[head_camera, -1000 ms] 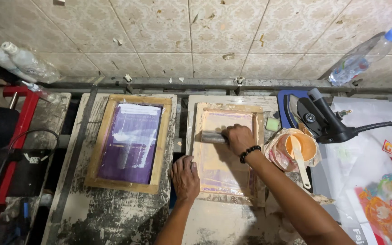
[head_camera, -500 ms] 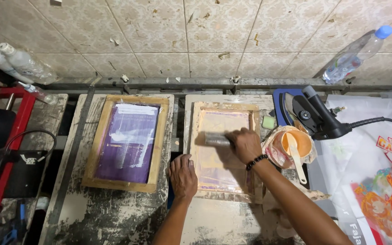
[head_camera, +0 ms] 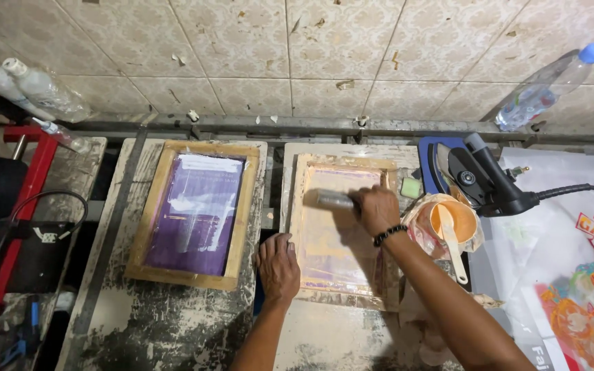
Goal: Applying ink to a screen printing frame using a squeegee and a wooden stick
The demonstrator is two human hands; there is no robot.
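Note:
My right hand grips a squeegee laid across the upper part of a wooden screen frame with an orange-pink mesh. A dark bead bracelet sits on that wrist. My left hand presses flat on the lower left corner of the same frame, fingers spread. A second wooden frame with purple mesh lies to the left on its own board, untouched.
An orange ink tub with a white spatula stands right of the frame. Beyond it lie a black iron-like tool with a cable, printed sheets, and a plastic bottle against the tiled wall. More bottles and a red stand are left.
My right hand has drawn the squeegee a little down the orange-pink mesh from the top edge. My left hand stays pressed on the frame.

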